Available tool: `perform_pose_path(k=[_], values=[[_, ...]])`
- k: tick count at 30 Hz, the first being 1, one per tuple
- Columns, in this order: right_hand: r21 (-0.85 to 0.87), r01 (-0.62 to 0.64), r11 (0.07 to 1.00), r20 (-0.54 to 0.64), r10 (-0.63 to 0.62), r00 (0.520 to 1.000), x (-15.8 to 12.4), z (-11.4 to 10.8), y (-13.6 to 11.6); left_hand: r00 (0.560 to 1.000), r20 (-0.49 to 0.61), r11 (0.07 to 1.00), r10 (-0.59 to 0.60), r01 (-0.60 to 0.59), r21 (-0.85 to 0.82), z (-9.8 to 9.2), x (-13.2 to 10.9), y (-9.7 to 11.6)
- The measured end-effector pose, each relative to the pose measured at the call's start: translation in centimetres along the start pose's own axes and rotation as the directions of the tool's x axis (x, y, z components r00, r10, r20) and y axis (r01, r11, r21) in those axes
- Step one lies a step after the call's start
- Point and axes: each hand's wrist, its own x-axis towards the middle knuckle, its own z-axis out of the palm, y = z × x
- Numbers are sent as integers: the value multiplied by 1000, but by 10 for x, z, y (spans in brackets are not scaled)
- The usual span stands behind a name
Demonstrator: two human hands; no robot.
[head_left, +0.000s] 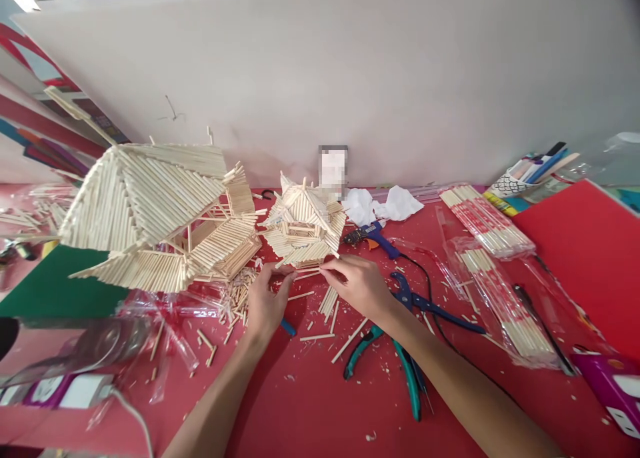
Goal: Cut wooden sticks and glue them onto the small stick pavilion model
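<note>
A small pagoda-like model [304,208] built of wooden sticks stands in front of me, with tiered, slanted roofs. At its near lower edge, a short wooden stick [307,271] runs between my two hands. My left hand [267,295] is closed in a pinch at the stick's left end. From the other side, my right hand [357,281] pinches its right end between thumb and fingers. Whether the stick touches the model, I cannot tell. Cut sticks [329,300] lie just below the hands. A larger stick-built house model [155,198] stands to the left.
A blue glue gun [375,235] with a cord lies right of the small model, near crumpled white tissue [397,203]. Blue-handled cutters [405,295] and green-handled pliers [407,378] lie by my right forearm. Packs of chopsticks [487,221] and a power strip [83,390] flank the red tabletop.
</note>
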Motion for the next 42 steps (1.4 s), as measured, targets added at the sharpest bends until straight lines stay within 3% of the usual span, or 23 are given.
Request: perform_pose_path(k=[5,13,20,33,38,42], values=[[-53,-11,999,-53,9,999,-1,5,4,997,-58,992,49,-41,123,1,2,3],[-164,9,986,-53,-18,998,-2,5,6,971,21,924,237,-232,305,-3,-5,1],[-224,15,974,3,-15,1000,-7,5,6,961,97,909,261,-278,309,-5,-11,4],[-264,12,965,40,-1,999,-7,5,1,955,99,886,278,-295,357,-5,-12,2],[-239,29,971,-10,-32,999,-7,2,0,950,84,888,302,-313,336,-7,-14,1],[-117,44,992,-88,-55,995,-8,0,-7,945,29,911,327,-323,257,-8,-18,2]])
